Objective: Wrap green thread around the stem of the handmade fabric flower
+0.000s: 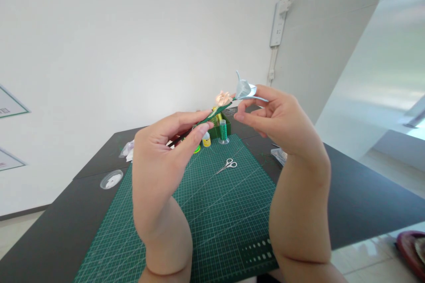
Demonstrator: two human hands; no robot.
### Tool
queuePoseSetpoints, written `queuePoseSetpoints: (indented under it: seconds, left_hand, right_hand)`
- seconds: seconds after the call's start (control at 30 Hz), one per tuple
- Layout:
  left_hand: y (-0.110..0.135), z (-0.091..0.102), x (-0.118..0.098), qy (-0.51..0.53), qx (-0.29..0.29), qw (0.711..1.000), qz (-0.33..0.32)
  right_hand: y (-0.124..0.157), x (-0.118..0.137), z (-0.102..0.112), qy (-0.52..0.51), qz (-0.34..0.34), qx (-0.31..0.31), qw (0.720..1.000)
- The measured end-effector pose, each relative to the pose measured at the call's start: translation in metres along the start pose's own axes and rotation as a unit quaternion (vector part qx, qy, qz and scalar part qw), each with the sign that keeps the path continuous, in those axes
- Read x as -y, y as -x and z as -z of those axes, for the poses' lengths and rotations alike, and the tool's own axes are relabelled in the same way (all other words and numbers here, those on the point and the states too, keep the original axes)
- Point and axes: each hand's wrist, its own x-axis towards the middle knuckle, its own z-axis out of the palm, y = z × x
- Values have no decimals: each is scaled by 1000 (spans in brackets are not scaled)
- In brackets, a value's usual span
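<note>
My left hand (162,150) is closed on the stem of an artificial flower stalk, pinching its green stem (212,115) between thumb and fingers. A dark, thin end of the stalk runs back through the palm. Small peach ruffled petals (223,98) sit partway along, and a pale blue flower (244,90) with long curling petals forms the tip. My right hand (275,110) is raised beside the blue flower, its fingers curved and thumb apart from them. The index finger lies behind the blue petals; whether it presses on them is hidden.
White-handled scissors (229,164) lie on the green cutting mat (212,203). Behind are a yellow-labelled bottle (206,139), a green thread spool (223,131) and a green box (227,127). A clear dish (111,180) with white pieces sits left on the dark table (59,216).
</note>
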Motion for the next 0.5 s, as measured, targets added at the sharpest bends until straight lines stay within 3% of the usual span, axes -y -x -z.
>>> queuePoseSetpoints:
  seconds: [0.5]
  left_hand:
    - [1, -2, -2, 0, -37, 999, -11]
  right_hand:
    - [3, 9, 1, 35, 17, 53, 998]
